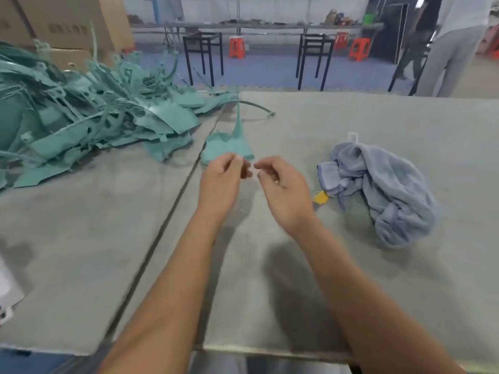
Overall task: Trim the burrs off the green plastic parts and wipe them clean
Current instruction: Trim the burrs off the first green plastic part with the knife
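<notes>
- Left hand (220, 175) and right hand (280, 182) hovered loosely curled, empty, beside the part (226, 149).
- Part looked thin, light, flexible; best pinched at its broad base.
- Cloth (386, 190) lay near.

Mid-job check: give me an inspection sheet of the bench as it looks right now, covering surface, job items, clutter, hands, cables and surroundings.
Surface: grey table, a seam running between two sections.
Job's things: heap of green plastic parts at far left; one green part lying just beyond the hands; blue cloth crumpled to the right.
Clutter: small yellow item beside the cloth, partly hidden; what it is, cannot tell.
Hands: left hand and right hand over the table, fingers loosely curled, nothing seen in them.
Cables: nothing seen.
Surroundings: cardboard boxes behind the heap; red stools and black frames on the floor; a person standing at far right.
</notes>
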### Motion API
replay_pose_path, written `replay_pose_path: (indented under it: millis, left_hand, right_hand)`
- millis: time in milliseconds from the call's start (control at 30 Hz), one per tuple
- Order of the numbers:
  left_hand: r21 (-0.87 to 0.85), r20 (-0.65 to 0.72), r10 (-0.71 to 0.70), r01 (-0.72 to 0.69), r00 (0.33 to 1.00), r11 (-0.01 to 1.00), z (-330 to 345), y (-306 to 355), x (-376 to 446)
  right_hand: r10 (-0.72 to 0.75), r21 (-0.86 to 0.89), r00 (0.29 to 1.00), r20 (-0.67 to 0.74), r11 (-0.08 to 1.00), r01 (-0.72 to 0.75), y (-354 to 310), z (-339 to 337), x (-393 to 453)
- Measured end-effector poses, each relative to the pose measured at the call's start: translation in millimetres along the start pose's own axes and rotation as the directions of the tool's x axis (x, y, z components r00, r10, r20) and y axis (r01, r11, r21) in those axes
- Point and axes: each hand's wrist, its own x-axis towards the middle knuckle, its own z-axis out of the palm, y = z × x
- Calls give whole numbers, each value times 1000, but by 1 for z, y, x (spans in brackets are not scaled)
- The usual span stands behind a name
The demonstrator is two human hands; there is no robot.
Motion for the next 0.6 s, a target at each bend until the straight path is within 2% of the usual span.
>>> replay_pose_path:
  millis: [67, 100, 200, 267, 367, 467, 600]
  left_hand:
    - [86, -63, -44, 50, 997, 995, 7, -16, 18]
    - [127, -43, -71, 76, 997, 989, 9, -27, 23]
    - [90, -28, -144, 146, 989, 985, 11, -57, 36]
    - [134, -23, -140, 141, 990, 981, 12, -63, 43]
    - [251, 46, -97, 83, 994, 964, 17, -70, 47]
    - [216, 39, -118, 107, 992, 971, 16, -69, 45]
    - [195, 14, -141, 135, 990, 971, 18, -64, 44]
  right_hand:
    - [-10, -158, 993, -117, 987, -8, 9, 7, 8]
    - [-38, -215, 990, -136, 977, 8, 18, 10, 9]
    - [-85, -397, 995, -57, 916, 55, 27, 14, 7]
    - [-134, -464, 991, 2, 878, 120, 24, 14, 8]
    - [-172, -508, 982, 73, 841, 185, 26, 13, 5]
    - [-138, -532, 985, 104, 829, 172, 30, 4, 0]
    - [-118, -515, 993, 8, 851, 106, 31, -10, -2]
